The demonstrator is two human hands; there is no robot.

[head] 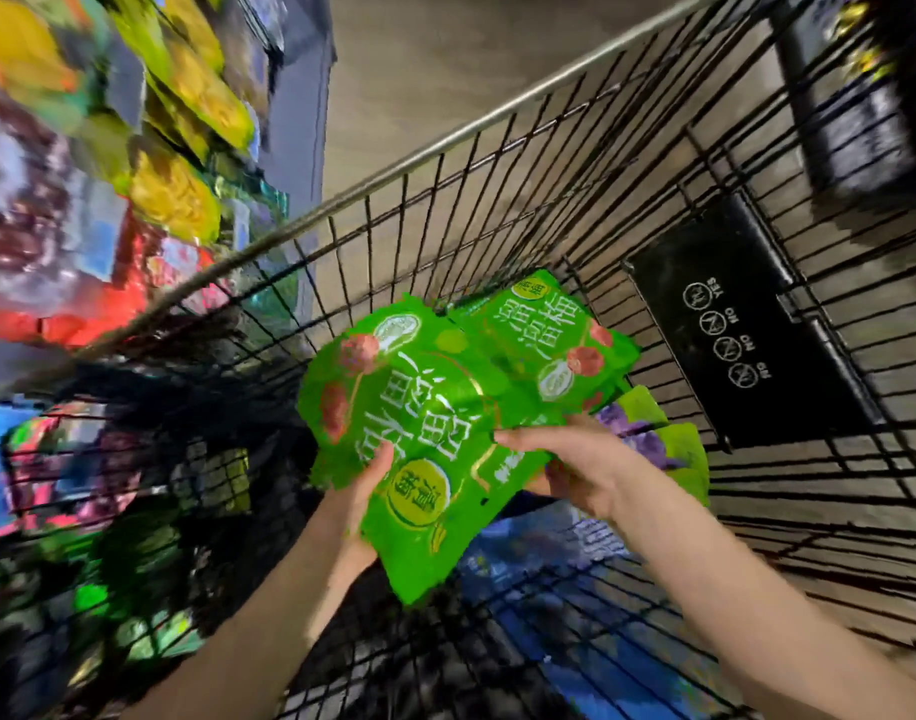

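A bright green snack bag [419, 407] with gold print and red fruit pictures hangs over a black wire shopping cart [497, 163]. My left hand [364, 491] grips its lower left edge, thumb on the front. My right hand [575, 459] holds its right side, fingers across the front. A second green bag [554, 335] of the same kind lies just beyond it in the cart. Under my right hand lies a green bag with purple grapes [653, 433].
A blue package [549, 574] lies low in the cart. The black child-seat flap [746, 324] with YES/NO icons is at the right. Blurred shelves of colourful snack bags [175, 189] run along the left. Bare floor [445, 54] lies beyond the cart.
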